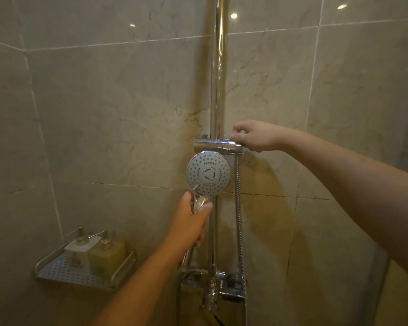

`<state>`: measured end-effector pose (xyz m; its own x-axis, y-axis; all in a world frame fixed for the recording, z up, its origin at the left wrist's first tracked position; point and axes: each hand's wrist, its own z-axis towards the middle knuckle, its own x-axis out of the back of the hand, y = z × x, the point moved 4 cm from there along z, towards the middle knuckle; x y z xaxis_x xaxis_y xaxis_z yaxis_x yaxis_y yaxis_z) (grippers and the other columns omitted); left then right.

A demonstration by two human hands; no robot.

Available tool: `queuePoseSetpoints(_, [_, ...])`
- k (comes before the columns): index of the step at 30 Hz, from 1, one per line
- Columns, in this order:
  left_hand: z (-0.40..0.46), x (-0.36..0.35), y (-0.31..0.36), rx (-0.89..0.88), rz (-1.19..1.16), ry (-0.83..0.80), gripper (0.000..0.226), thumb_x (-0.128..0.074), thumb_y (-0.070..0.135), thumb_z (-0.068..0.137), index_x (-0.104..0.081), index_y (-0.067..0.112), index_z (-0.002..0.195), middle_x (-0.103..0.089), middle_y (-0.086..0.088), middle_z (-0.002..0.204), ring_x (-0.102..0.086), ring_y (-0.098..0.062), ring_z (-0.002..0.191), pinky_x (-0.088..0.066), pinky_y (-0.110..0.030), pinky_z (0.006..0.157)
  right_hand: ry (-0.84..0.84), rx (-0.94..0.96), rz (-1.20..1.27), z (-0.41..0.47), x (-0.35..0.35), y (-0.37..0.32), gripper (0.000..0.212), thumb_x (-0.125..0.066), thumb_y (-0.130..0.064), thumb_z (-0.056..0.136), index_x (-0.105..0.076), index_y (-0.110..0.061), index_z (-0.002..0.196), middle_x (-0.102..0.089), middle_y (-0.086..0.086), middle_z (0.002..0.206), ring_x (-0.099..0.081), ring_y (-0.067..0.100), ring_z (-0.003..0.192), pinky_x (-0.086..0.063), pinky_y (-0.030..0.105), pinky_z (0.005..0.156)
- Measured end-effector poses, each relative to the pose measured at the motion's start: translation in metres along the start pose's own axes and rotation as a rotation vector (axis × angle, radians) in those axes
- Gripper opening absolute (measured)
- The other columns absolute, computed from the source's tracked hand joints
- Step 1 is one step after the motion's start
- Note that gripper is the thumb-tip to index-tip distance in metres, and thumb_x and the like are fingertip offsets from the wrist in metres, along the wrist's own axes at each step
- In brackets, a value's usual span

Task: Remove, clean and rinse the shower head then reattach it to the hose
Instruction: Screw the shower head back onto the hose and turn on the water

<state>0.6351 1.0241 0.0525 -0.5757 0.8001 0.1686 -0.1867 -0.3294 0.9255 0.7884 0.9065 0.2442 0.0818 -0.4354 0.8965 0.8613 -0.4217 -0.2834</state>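
A round chrome shower head [208, 172] with a grey nozzle face points toward me, just below the chrome slider bracket [218, 147] on the vertical rail [218, 74]. My left hand [190, 222] grips the shower head's handle, which is mostly hidden inside the fist. My right hand [253, 135] pinches the right end of the slider bracket with curled fingers. A ribbed metal hose [238, 208] hangs from the bracket's right side down toward the mixer valve [216, 285].
A perforated metal corner shelf [57, 270] at the lower left holds two pump bottles, one white [79, 251] and one yellow [107, 256]. Beige marble-look tiles cover the walls. A glass panel edge shows at the far right.
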Motion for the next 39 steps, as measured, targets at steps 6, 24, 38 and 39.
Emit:
queuePoseSetpoints(6, [0.001,0.001,-0.005,0.016,0.015,-0.001,0.034,-0.058,0.027,0.103,-0.047,0.021,0.134,-0.058,0.0,0.063,-0.051,-0.015,0.048,-0.044,-0.027,0.04,-0.109,0.008,0.085,0.004,0.004,0.004,0.024,-0.053,-0.037,0.101,-0.055,-0.015,0.093,-0.056,0.002,0.072,-0.049,0.014,0.059,-0.043,0.026,0.051])
queuePoseSetpoints(24, [-0.003,-0.014,-0.009,0.006,0.002,0.004,0.023,-0.059,0.025,0.102,-0.052,0.026,0.124,-0.057,0.001,0.062,-0.049,-0.014,0.045,-0.043,-0.027,0.039,0.401,0.217,0.468,-0.032,-0.067,0.038,0.06,-0.078,-0.016,0.083,-0.048,-0.041,0.129,-0.074,0.005,0.092,-0.071,0.015,0.089,-0.058,0.035,0.085])
queuePoseSetpoints(38, [-0.001,-0.012,-0.009,-0.008,0.017,-0.012,0.024,-0.059,0.024,0.102,-0.051,0.024,0.124,-0.056,-0.001,0.062,-0.049,-0.013,0.044,-0.042,-0.026,0.038,0.425,0.173,0.648,-0.025,-0.054,0.037,0.056,-0.077,0.002,0.079,-0.061,-0.033,0.12,-0.076,0.011,0.083,-0.075,0.022,0.079,-0.06,0.045,0.08])
queuePoseSetpoints(39, [-0.001,-0.011,-0.01,-0.006,0.017,-0.012,0.025,-0.059,0.024,0.102,-0.051,0.024,0.125,-0.057,0.0,0.062,-0.049,-0.012,0.045,-0.042,-0.026,0.038,0.392,0.171,0.667,-0.024,-0.051,0.037,0.058,-0.078,0.003,0.078,-0.061,-0.032,0.121,-0.076,0.012,0.083,-0.075,0.024,0.079,-0.061,0.045,0.079])
